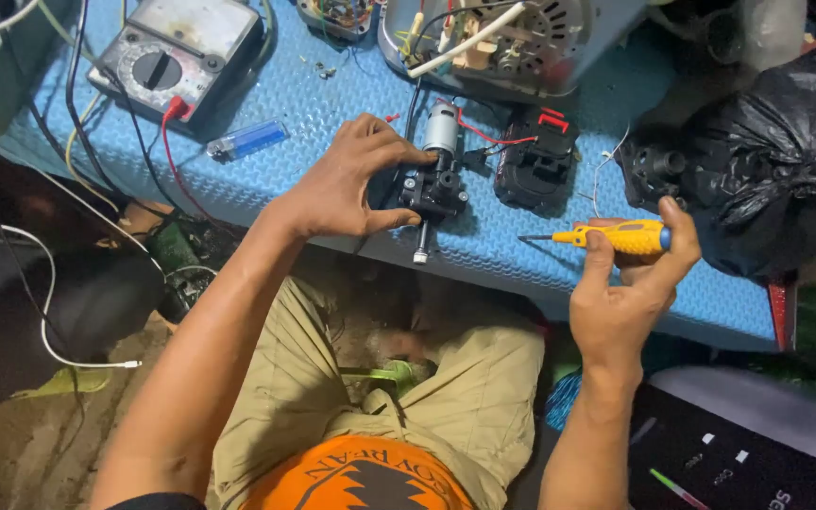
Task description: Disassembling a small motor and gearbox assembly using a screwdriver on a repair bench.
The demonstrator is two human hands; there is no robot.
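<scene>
My left hand (351,184) grips a small black gearbox with a silver motor (436,170) on top and a metal shaft pointing down, held over the blue bench mat (332,94). Red and black wires run from the motor to a black battery housing (535,161) just to its right. My right hand (630,283) holds a yellow screwdriver (606,236) level, with its tip pointing left, a short way right of the gearbox and not touching it.
An analog multimeter (177,52) with red and black leads lies at the back left, a blue lighter (247,140) beside it. A grey appliance housing with exposed parts (512,38) sits at the back. A black plastic bag (786,142) fills the right side. My knees are under the bench edge.
</scene>
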